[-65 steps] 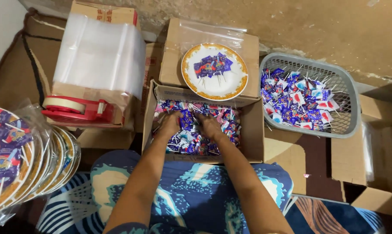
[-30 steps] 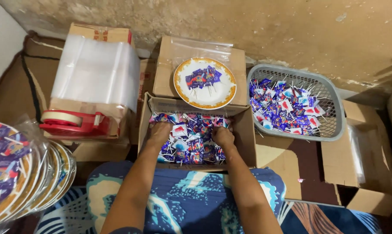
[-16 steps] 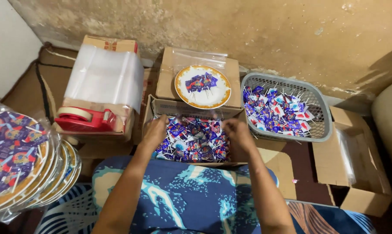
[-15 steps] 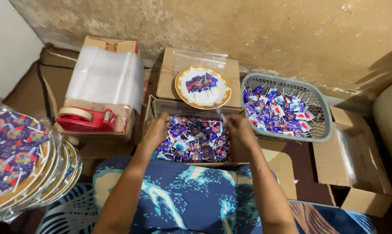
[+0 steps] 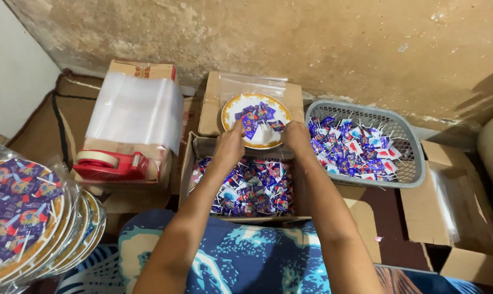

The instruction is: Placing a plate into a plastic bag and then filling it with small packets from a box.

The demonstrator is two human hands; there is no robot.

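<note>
Since the earlier frame, both hands have been lifting out of the near cardboard box and are now reaching to the far plate. The grey basket at the right is holding a heap of blue and red wrapped lollipops; the cardboard box in the middle is holding more of them. The gold-rimmed plate, sitting on a far carton, is carrying a few blue wrapped sweets. The left hand is pinching sweets over the plate's left rim, fingers narrow. The right hand is touching the plate's right edge, loosely curled; whether it is holding anything cannot be told.
</note>
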